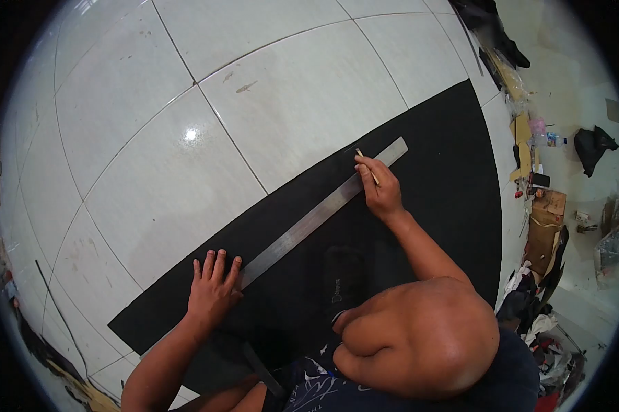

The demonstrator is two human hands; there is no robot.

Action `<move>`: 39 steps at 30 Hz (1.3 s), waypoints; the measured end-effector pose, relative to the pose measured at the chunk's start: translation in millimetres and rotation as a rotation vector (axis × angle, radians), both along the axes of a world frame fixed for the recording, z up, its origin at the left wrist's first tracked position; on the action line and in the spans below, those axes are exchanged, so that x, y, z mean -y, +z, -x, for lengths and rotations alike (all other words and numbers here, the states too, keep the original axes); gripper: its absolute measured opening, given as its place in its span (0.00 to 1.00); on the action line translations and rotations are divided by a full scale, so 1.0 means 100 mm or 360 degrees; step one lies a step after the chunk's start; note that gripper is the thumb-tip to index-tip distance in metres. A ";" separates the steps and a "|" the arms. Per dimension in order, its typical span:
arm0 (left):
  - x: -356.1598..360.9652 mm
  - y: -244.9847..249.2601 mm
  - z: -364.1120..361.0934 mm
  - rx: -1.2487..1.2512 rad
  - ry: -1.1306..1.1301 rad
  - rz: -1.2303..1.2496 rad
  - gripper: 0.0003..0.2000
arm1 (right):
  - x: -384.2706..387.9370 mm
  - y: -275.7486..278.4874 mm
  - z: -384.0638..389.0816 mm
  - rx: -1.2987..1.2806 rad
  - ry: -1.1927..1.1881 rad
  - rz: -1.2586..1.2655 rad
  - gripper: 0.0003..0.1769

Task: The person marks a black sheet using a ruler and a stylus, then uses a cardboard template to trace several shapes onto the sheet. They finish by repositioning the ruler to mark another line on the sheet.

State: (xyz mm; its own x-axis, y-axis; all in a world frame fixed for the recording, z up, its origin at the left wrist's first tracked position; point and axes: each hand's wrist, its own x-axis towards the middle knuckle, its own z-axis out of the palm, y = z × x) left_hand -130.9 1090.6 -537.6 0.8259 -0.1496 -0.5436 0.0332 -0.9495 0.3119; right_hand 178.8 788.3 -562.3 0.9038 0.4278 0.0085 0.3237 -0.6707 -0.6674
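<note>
Black sheet material [433, 158] lies spread across the white tiled floor [186, 137], running from the lower left of the frame to the upper right. A long steel ruler [316, 216] rests on it along its upper edge, slanting the same way.

Containers show only at the far right edge. A brown cardboard box [548, 209] stands among scattered clutter, and what it holds cannot be made out. Above it lies a small clear plastic bottle [551, 140], its contents too small to tell.

At the lower left the left hand [213, 292] lies flat, palm down, fingers stretched out and slightly apart, with the fingertips on the ruler's lower end and the sheet beside it. Near the ruler's upper end, right of centre, the right hand [381, 192] has its fingers pinched together on a thin pale stick [368, 167], whose tip meets the sheet just beside the ruler's edge. A bent knee [419, 336] fills the lower right.
</note>
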 end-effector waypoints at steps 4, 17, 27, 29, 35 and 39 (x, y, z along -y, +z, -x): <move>0.01 0.03 -0.04 -0.0005 0.0003 0.0003 0.44 | -0.12 0.18 -0.17 -0.0112 -0.0261 -0.0196 0.17; 0.02 -0.02 0.00 0.0055 -0.0014 -0.0043 0.45 | 0.05 0.21 -0.75 0.0019 -0.0352 0.0188 0.20; 0.01 0.00 -0.02 0.0028 0.0008 -0.0038 0.45 | 0.11 0.00 -0.58 0.0144 -0.0129 0.0135 0.18; 0.01 0.01 -0.02 -0.0029 0.0000 -0.0031 0.44 | 0.16 0.02 -0.76 0.0125 -0.0363 0.0197 0.19; -0.02 0.09 -0.05 0.0050 -0.0007 0.0018 0.42 | 0.20 0.13 -0.63 0.0107 -0.0685 -0.0222 0.19; -0.35 0.24 0.00 0.0265 0.0108 0.0354 0.34 | 0.41 0.08 -0.16 0.0100 -0.0224 0.0255 0.19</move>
